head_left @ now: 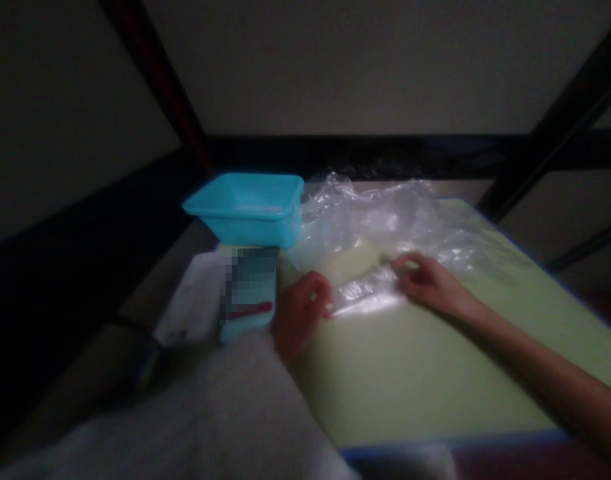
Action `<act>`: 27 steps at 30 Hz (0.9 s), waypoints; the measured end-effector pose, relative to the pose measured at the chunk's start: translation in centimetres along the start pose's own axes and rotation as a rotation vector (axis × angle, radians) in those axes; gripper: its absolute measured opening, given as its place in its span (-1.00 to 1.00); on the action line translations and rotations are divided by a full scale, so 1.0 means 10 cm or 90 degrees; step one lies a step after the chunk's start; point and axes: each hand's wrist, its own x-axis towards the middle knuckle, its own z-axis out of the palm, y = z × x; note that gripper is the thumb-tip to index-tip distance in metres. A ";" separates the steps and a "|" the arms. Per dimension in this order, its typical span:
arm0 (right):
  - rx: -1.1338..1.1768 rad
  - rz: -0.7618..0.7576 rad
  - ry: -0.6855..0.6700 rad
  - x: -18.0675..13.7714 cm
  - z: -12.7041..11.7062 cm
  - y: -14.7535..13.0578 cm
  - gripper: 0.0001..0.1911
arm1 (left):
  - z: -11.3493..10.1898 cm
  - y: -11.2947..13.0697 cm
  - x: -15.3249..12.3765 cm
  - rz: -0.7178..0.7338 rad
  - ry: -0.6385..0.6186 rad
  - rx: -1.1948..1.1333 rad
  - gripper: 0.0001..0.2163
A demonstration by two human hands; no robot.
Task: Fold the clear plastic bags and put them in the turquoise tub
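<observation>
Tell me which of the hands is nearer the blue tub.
Left. The left hand is on the near side of the blue tub, toward its right end; the right hand is farther off to the right.

A: What stands behind the table [410, 373]?
B: A dull greyish wall [345, 73], with a dark horizontal rail [365, 152] running low across it.
A: And to the sides?
B: On the left, a dark, reddish post [158, 73] slants down; on the right, a black bar [560, 117] slants the other way.
A: The table's colour?
B: Pale yellow-green, with a blue edge [455, 443].
A: The light?
B: Dim, and the lower left sinks nearly to black
</observation>
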 end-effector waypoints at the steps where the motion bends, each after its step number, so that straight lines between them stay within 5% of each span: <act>1: -0.001 -0.005 0.013 -0.02 0.02 0.00 -0.65 | 0.00 0.00 0.00 -0.001 0.002 -0.001 -0.86; 27: -0.215 -0.113 0.084 -0.08 0.07 0.02 -0.80 | -0.01 0.12 -0.01 0.014 0.070 0.118 -0.86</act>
